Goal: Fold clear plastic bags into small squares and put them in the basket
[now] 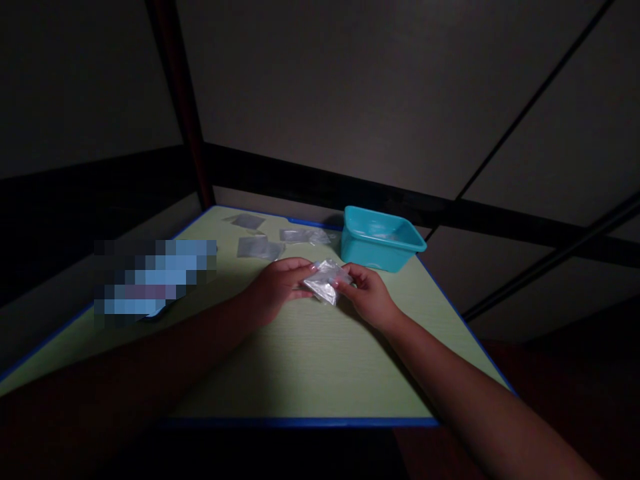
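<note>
A crinkled clear plastic packet is held between my two hands above the middle of the table. My left hand pinches its left side, thumb on top. On the right side, my right hand grips it between thumb and fingers. Behind my left hand lie flat plastic packets: one nearest, another farther back, and more clear plastic stretching toward the basket. A turquoise basket stands just behind my right hand, with some clear plastic visible inside.
The pale green table has a blue edge. A lit, pixelated object lies at its left side. Dark panelled walls stand behind the table, and a dark red post rises at the back left.
</note>
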`<act>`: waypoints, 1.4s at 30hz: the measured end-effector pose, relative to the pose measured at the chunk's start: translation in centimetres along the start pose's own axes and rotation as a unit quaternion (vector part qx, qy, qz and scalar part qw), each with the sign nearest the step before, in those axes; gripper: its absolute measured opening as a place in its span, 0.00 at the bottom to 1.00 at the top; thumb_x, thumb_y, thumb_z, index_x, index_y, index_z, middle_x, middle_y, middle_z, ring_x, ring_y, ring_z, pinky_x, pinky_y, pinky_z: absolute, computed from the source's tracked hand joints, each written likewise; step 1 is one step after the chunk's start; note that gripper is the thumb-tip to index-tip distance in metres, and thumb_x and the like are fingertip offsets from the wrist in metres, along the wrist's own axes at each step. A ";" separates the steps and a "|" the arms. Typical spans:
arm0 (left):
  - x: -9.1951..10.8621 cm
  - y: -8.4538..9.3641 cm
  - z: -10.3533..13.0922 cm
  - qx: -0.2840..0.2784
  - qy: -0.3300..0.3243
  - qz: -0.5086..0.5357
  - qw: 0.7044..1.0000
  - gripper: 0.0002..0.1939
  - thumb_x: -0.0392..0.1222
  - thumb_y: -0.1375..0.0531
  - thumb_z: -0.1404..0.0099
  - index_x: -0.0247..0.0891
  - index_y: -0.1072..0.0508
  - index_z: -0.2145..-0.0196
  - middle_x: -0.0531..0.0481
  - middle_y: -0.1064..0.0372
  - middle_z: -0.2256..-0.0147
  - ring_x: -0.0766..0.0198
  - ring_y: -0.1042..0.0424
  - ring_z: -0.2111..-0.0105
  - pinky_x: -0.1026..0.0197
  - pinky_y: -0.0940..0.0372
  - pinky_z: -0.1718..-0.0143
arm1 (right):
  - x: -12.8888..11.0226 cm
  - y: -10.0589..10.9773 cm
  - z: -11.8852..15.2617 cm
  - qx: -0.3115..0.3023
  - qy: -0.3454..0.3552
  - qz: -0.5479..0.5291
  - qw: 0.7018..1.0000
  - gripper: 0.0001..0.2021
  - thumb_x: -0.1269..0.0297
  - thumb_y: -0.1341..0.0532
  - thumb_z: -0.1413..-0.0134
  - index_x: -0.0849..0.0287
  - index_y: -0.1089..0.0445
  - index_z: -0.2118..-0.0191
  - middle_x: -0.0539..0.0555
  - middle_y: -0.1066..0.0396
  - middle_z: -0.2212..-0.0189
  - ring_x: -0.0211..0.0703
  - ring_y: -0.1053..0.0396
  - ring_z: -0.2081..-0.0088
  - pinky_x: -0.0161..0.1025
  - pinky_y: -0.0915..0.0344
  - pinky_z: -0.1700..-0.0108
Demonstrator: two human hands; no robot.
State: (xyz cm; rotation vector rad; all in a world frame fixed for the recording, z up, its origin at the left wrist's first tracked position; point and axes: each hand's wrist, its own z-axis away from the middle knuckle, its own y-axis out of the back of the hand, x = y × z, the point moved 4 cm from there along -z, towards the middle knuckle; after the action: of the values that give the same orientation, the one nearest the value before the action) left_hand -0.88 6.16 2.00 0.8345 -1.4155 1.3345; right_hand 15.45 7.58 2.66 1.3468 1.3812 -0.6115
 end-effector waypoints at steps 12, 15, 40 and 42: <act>0.0 -0.2 0.2 0.014 0.023 0.025 0.999 0.14 0.43 0.35 0.48 0.30 0.25 0.66 0.42 0.25 0.69 0.59 0.26 0.69 0.57 0.31 0.65 | 0.5 0.0 -0.1 -0.001 -0.011 -0.026 1.000 0.12 0.57 0.36 0.56 0.60 0.34 0.74 0.48 0.36 0.77 0.35 0.42 0.75 0.33 0.46 0.72; -0.2 -0.1 0.1 0.011 0.008 -0.005 1.000 0.16 0.46 0.35 0.47 0.30 0.25 0.66 0.42 0.25 0.70 0.58 0.26 0.68 0.56 0.32 0.64 | 0.2 0.1 0.0 -0.002 -0.007 -0.001 1.000 0.12 0.57 0.36 0.55 0.61 0.34 0.74 0.48 0.36 0.77 0.35 0.42 0.75 0.33 0.45 0.71; -1.1 0.2 -0.5 -0.032 0.000 -0.131 0.991 0.12 0.44 0.36 0.52 0.32 0.24 0.72 0.48 0.28 0.77 0.61 0.29 0.73 0.60 0.37 0.67 | -0.8 -0.2 0.1 -0.028 -0.006 -0.093 0.995 0.16 0.51 0.37 0.52 0.58 0.34 0.63 0.46 0.39 0.78 0.34 0.44 0.76 0.32 0.47 0.75; -1.1 0.1 -0.4 -0.047 0.006 -0.140 0.989 0.11 0.43 0.36 0.52 0.32 0.24 0.73 0.49 0.28 0.77 0.63 0.30 0.74 0.61 0.39 0.69 | -0.8 -0.3 0.2 -0.054 -0.016 -0.105 0.993 0.17 0.51 0.37 0.52 0.58 0.34 0.62 0.47 0.38 0.77 0.33 0.43 0.77 0.32 0.48 0.75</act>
State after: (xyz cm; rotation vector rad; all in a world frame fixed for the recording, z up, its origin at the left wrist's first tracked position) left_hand -0.57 6.45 0.88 0.9237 -1.2880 1.0497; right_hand 15.11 7.00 3.28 1.1091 1.5192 -0.6842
